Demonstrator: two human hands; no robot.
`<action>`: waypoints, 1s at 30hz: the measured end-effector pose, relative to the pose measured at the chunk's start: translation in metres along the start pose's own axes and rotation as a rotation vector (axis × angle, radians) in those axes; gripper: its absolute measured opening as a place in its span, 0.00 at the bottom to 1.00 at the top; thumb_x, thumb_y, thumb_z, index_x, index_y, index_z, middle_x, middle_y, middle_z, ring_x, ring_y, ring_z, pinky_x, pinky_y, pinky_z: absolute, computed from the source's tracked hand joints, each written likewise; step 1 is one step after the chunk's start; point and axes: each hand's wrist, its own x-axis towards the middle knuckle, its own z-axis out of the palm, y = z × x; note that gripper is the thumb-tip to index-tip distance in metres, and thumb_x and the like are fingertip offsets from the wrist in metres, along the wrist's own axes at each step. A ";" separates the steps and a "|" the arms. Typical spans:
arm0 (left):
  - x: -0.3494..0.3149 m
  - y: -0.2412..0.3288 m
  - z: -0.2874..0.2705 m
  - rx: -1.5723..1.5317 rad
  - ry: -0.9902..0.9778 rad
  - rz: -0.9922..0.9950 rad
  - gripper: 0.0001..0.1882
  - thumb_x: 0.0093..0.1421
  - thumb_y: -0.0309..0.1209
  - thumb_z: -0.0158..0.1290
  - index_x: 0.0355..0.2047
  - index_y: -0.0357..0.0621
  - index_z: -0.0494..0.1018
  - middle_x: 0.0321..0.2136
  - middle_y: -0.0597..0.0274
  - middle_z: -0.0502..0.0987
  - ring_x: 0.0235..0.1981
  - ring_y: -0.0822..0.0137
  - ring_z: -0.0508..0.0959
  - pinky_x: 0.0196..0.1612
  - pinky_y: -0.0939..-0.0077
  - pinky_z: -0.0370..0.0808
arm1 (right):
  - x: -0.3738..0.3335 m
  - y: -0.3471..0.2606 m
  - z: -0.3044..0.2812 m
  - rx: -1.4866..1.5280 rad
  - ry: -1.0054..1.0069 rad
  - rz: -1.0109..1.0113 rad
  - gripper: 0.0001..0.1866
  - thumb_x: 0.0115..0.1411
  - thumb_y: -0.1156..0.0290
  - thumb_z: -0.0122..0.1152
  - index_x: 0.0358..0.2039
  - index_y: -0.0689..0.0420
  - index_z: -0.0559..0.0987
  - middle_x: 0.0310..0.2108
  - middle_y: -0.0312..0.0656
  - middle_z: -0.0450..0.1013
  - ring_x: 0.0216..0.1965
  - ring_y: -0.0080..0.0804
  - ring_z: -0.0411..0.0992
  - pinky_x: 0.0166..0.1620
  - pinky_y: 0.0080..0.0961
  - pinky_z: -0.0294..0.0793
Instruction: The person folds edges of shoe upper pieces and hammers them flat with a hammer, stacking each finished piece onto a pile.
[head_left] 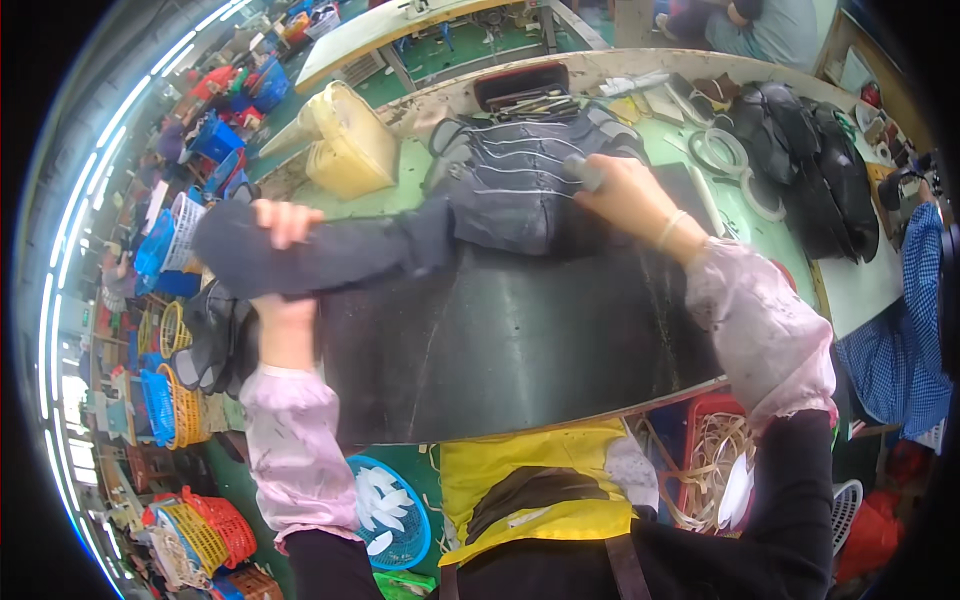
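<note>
My left hand (285, 228) is closed around a long, dark grey, soft-looking piece (365, 255) with a broad rounded end. It reaches right to a stack of dark pieces with pale edges (510, 185), which look like shoe uppers; whether it is joined to them I cannot tell. My right hand (630, 195) is closed at the stack's right side, with a small grey piece (584, 172) at its fingertips. Below both hands lies a black work mat (510, 340).
A yellowish plastic container (350, 140) stands at the back left, near a tray of thin tools (525, 90). At right are tape rolls (718, 152) and a black pile (805, 150). Below the table edge are a blue basket (420, 510) and a red bin (690, 440) of strips.
</note>
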 end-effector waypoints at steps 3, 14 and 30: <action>-0.008 -0.044 0.025 0.151 -0.020 -0.052 0.14 0.71 0.43 0.45 0.30 0.53 0.62 0.20 0.71 0.62 0.28 0.69 0.65 0.55 0.65 0.68 | 0.010 0.002 -0.016 -0.098 0.084 0.095 0.16 0.56 0.58 0.68 0.30 0.59 0.81 0.30 0.52 0.79 0.37 0.53 0.79 0.44 0.45 0.78; -0.009 -0.097 0.051 0.298 -0.117 -0.022 0.19 0.71 0.48 0.46 0.31 0.49 0.64 0.21 0.61 0.70 0.28 0.65 0.70 0.45 0.69 0.68 | 0.107 -0.077 0.061 -0.185 -0.134 -0.045 0.16 0.59 0.56 0.67 0.40 0.55 0.84 0.38 0.51 0.82 0.43 0.52 0.82 0.45 0.45 0.80; -0.051 0.088 0.033 0.480 -0.143 0.268 0.09 0.73 0.34 0.46 0.32 0.50 0.65 0.20 0.69 0.67 0.25 0.74 0.66 0.36 0.77 0.61 | 0.113 -0.067 0.094 -0.317 -0.218 -0.010 0.13 0.68 0.60 0.59 0.41 0.53 0.87 0.40 0.50 0.83 0.45 0.48 0.83 0.47 0.42 0.81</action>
